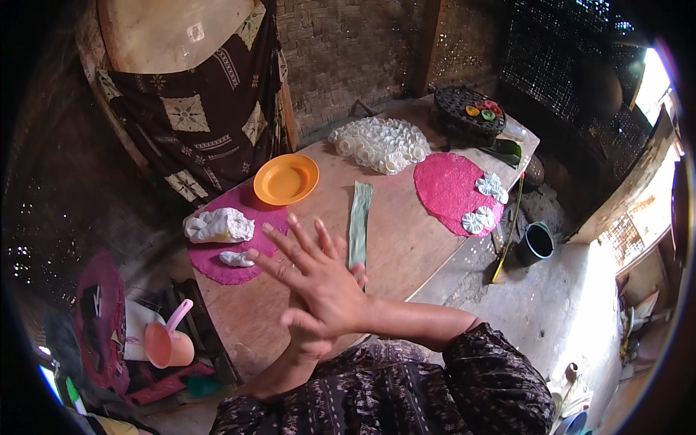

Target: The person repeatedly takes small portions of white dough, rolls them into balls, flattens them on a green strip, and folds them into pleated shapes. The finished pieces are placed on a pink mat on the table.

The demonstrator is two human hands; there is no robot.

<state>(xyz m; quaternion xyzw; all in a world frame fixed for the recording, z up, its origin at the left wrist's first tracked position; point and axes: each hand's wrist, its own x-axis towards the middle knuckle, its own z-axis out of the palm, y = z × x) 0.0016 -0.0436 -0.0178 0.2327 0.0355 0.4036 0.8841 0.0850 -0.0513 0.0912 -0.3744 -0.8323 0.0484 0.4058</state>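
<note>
My right hand [326,279] lies palm down across my left hand [310,346], with its fingers stretched and spread. Mostly covered, the left hand shows its wrist and some extended fingertips; whether anything sits between the palms is hidden. Just beyond them, a magenta round mat [272,217] carries a thick white dough lump [219,225] with a torn end and a smaller dough piece [237,259]. A pale green leaf strip [359,221] lies on the table to the right of my fingers. White ridged flower-shaped pieces [491,187] rest on a pink round mat [446,185].
An orange plate [286,180] and a heap of white curled pieces [380,143] stand on the wooden table [304,210]. A dark round rack [464,109] holds coloured flower shapes. A pink dipper [170,344] is at lower left, a dark bucket [536,243] on the floor right.
</note>
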